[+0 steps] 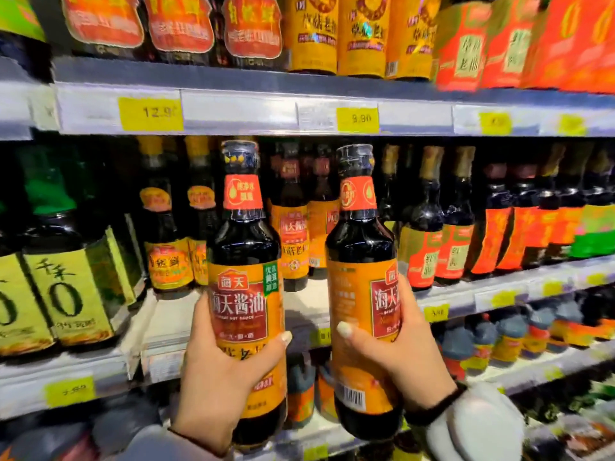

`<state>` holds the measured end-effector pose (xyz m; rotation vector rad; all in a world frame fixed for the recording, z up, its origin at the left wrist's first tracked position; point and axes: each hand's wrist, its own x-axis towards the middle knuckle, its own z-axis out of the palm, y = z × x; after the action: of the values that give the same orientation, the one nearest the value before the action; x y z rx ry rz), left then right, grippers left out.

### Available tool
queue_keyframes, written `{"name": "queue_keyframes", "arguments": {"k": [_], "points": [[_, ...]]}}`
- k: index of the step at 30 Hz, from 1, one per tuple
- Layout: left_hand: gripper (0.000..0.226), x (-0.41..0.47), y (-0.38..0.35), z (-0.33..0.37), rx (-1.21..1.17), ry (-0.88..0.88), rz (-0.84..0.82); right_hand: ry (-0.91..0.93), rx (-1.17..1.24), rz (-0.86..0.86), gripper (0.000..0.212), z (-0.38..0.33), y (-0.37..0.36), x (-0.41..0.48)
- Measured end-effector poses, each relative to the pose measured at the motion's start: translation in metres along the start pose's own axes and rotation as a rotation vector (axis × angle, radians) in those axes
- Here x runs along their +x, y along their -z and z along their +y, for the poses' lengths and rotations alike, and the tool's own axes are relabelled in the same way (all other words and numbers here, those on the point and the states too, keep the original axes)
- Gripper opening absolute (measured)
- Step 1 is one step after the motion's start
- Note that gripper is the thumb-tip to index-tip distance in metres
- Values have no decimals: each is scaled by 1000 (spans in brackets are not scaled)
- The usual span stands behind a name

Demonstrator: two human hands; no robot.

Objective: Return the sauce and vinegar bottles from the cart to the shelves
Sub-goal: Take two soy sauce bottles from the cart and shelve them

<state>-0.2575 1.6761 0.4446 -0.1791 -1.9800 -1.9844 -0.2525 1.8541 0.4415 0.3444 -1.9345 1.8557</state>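
I hold two dark soy sauce bottles upright in front of the middle shelf point(299, 304). My left hand point(216, 377) grips the left bottle point(246, 261) round its lower orange label, thumb across the front. My right hand point(399, 357) grips the right bottle point(362, 284) the same way, its label turned partly away. Both have red neck bands and dark caps. Behind them, between the two, stand matching orange-labelled bottles point(293, 241) further back on the shelf, with bare shelf surface in front. The cart is out of view.
Green-yellow boxed bottles point(66, 287) fill the shelf at left, red-labelled bottles point(442, 241) at right. The upper shelf point(239, 108) carries yellow price tags and orange bottles point(312, 34). A lower shelf holds smaller blue-capped bottles point(482, 341).
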Motion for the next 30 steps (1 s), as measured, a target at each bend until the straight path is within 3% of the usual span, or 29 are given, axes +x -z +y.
{"name": "queue_keyframes", "arguments": {"k": [10,18,23,26,30], "points": [[76,22,-44,-11,19,35,-45,-27,28,11,71,26,31,27],[58,46,-59,-18,-8,44,-101,-40,44,34,73,39,37,46],[72,64,-75,-18,4,-43,-82,9,21,58,74,41,49,71],[89,80,-92,-17,55,-124,-38,37,5,40,64,41,59,95],[83,96,-108,-19,104,-150,-2,27,16,-9,66,48,63,119]]}}
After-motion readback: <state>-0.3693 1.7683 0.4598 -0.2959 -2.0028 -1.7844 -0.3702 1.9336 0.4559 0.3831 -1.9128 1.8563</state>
